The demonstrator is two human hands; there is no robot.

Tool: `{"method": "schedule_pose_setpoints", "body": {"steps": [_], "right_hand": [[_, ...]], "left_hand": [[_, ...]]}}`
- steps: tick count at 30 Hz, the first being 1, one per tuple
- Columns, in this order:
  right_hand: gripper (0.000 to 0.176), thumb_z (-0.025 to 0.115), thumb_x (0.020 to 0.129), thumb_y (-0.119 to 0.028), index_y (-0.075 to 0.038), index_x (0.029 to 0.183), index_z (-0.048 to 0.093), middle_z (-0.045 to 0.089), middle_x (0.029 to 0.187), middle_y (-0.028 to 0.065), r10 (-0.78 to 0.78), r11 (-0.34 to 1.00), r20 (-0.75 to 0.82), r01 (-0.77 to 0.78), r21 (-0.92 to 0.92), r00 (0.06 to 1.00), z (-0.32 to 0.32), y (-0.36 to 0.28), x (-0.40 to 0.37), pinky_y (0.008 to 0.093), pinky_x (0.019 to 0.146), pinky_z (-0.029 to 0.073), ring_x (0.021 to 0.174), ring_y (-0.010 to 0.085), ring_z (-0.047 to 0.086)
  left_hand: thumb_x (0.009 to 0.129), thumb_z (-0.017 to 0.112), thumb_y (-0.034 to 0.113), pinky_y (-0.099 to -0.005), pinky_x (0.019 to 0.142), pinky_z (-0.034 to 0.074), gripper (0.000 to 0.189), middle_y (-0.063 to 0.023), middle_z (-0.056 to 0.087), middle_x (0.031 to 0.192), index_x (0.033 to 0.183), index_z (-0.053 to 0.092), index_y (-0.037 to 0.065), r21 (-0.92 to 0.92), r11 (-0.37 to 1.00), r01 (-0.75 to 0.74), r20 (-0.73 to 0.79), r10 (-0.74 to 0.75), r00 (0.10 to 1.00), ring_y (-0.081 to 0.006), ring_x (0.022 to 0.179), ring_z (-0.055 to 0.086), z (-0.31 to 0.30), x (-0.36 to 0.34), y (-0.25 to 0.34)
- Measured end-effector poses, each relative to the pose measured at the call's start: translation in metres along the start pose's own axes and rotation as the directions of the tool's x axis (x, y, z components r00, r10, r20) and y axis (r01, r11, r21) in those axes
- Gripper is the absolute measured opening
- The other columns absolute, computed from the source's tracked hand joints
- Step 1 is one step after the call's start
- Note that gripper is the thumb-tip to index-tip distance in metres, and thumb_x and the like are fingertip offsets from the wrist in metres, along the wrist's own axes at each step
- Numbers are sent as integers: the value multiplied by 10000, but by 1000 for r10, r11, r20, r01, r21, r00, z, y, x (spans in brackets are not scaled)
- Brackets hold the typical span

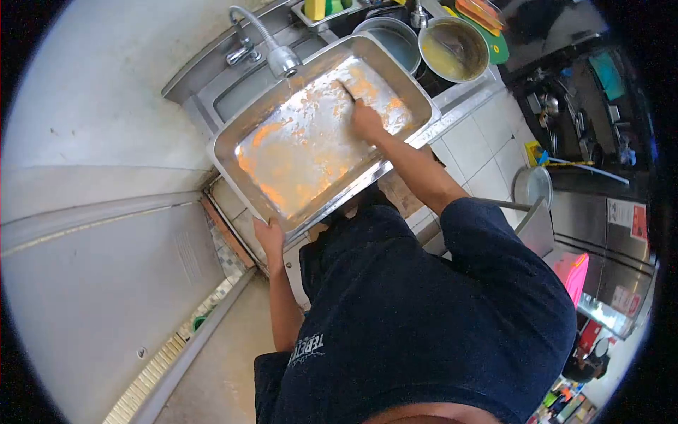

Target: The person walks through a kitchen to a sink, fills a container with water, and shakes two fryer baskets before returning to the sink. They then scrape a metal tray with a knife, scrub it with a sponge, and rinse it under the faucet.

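Observation:
A large rectangular metal tray [300, 166] lies tilted over the sink, with orange residue and water on its bottom. My left hand [268, 237] grips the tray's near left corner, fingers wrapped round the rim. Inside the tray, toward its right side, my right hand [367, 121] is closed round a thin dark utensil [346, 90], whose tip points up and left over the residue. Just beyond the tray's far edge hangs the faucet head [284, 62], with a little water below it.
Two metal pots, one greyish [395, 44] and one with yellowish liquid [453, 49], stand behind the tray on the right. A green board [498, 46] and a sponge [315, 9] are at the back. A round pan [532, 186] sits at right.

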State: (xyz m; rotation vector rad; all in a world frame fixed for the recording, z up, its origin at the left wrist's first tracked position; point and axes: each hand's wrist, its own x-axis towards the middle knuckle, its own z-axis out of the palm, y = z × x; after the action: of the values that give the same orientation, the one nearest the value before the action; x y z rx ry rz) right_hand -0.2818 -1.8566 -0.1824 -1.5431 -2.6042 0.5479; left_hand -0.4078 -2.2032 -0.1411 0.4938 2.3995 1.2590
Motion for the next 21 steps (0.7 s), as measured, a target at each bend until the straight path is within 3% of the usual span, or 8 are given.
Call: {"method": "schedule_pose_setpoints", "body": {"steps": [6,8,9,12,14,17,18,21], "right_hand": [[284,382,809,-142,43,1025,386,574,827,299,224,958,0,-220,186,975,-15,5,-7,486,671,465,753,416,588],[331,389,830,-155,57,1084,406,588,878,267,-17,998,70,21,-51,997,-4,-15,-16,410,718,479,840,354,595],[330,407,827,-144,54,1091,400,586,890,265,83,997,194,-83,-11,978,-20,-27,-20,401,723,483,842,342,597],[309,389,831,-126,52,1083,404,588,889,256,252,959,69,-259,113,965,-43,-4,-3,424,742,473,841,355,594],[297,394,823,-103,36,1086,405,592,870,246,254,958,46,-258,123,966,-36,5,2,443,739,468,837,363,593],[243,359,825,-118,-3,1027,429,590,860,245,34,997,78,-39,64,996,-2,-4,-1,463,724,463,816,376,590],[237,336,828,-128,-8,1007,434,585,867,255,59,996,171,-70,56,984,-2,-17,-10,478,724,457,818,385,587],[265,355,824,-154,20,1009,430,578,902,274,263,942,74,-273,195,962,-14,-1,-9,474,754,449,844,394,581]], "left_hand": [[759,484,11,-336,806,399,307,-195,570,974,1061,461,-33,29,1000,1,15,-2,1000,-311,926,549,-2,-2,7],[756,484,11,-334,810,397,311,-197,566,980,1063,461,-35,-19,1000,1,41,-1,999,-310,931,546,-2,2,7],[754,485,12,-332,815,395,315,-199,563,987,1064,460,-38,-60,998,20,62,-16,998,-309,935,543,-2,0,3],[750,489,17,-334,818,391,318,-205,559,995,1062,461,-41,26,1000,0,24,-1,1000,-311,940,539,0,2,-7],[748,491,20,-335,818,390,320,-207,557,1000,1060,462,-43,-32,999,-9,32,10,999,-311,944,537,-1,3,-10],[743,494,25,-340,819,389,323,-212,556,1000,1057,463,-46,-140,990,-25,46,31,998,-315,942,536,4,4,-8],[742,494,28,-343,819,389,323,-215,557,994,1055,463,-48,-163,986,-28,42,35,998,-320,936,538,2,3,-10],[739,500,35,-349,807,393,314,-222,560,968,1037,462,-56,-80,996,-26,42,29,999,-326,915,543,1,4,-10]]}}
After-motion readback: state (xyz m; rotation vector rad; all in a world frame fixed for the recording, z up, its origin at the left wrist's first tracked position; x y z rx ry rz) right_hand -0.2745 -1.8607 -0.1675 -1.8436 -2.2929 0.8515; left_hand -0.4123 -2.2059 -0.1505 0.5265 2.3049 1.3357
